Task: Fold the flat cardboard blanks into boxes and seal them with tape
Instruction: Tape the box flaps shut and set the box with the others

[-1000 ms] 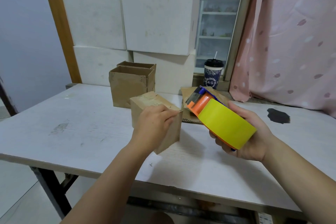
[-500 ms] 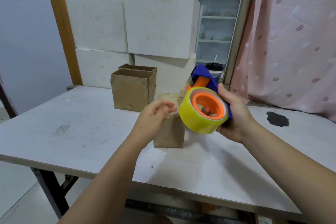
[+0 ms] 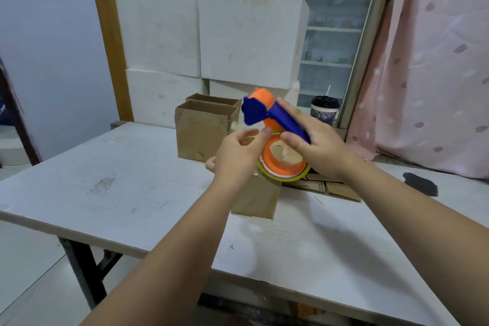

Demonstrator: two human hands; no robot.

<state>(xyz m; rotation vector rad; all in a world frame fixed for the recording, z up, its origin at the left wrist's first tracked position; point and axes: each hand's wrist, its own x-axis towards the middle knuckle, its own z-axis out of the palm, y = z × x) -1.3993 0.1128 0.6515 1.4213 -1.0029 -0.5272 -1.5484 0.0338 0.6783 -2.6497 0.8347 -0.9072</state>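
- A white table (image 3: 132, 193) fills most of the room in front of me, and everything else sits on or around it.
- A pink curtain (image 3: 436, 61) hangs beyond the table's far right corner.
- Four big white boxes (image 3: 251, 40) are stacked two high along the table's far edge.
- Two open brown cartons (image 3: 201, 135) stand on the table just in front of that stack, one behind the other.
- A small cardboard box (image 3: 256, 201) stands upright near the middle of the table, right under the person's hands.
- Flat cardboard blanks (image 3: 341, 189) lie on the table, just to the right of that box.
- The right hand (image 3: 317, 145) is wrapped round the blue handle of the tape dispenser (image 3: 280, 119). Its yellow roll (image 3: 284, 178) touches the small box's top.
- The left hand (image 3: 235, 156) reaches in close beside it, fingertips at the orange hub. It's too blurred to tell whether they pinch any tape.
- A lidded cup (image 3: 325, 111) with a straw stands just past the table's far edge.
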